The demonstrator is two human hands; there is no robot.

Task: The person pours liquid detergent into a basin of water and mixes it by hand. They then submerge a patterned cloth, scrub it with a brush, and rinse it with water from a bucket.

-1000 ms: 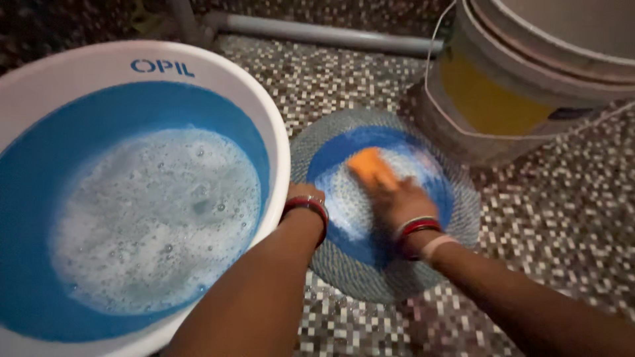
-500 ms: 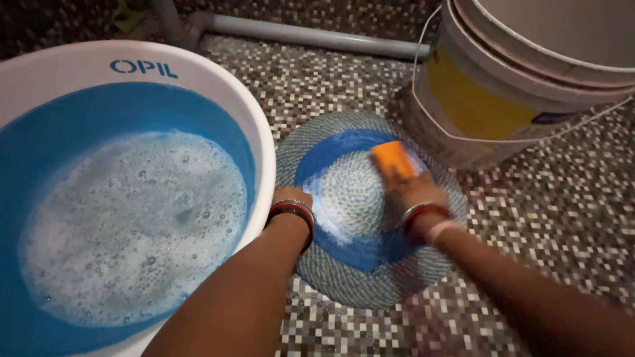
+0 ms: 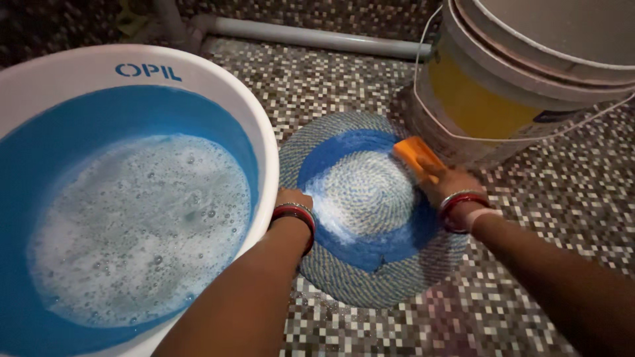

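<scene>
On mosaic-tiled floor point(image 3: 542, 165), centre: round woven hat, blue and pale straw-like braid point(image 3: 370, 218), lying flat, brim spread, crown up, foam on crown; placed just beside tub so suds are within reach.
Left of hat: large white plastic tub with blue interior point(image 3: 264, 132), holding soapy water; rim touching or just over hat brim.
Upper right: stacked off-white plastic buckets with yellow panel and wire handle point(image 3: 489, 99), close to brim's far edge.
Rear: grey pipe point(image 3: 317, 36) along wall base.
Right hand point(image 3: 446, 182): closed around orange rectangular sponge or brush point(image 3: 417, 155), pressed against crown's right side.
Left hand point(image 3: 294, 198): at brim's left edge beside tub, probably pinning brim; fingers hidden behind wrist and bangles, so clenched or loose cannot be told.
</scene>
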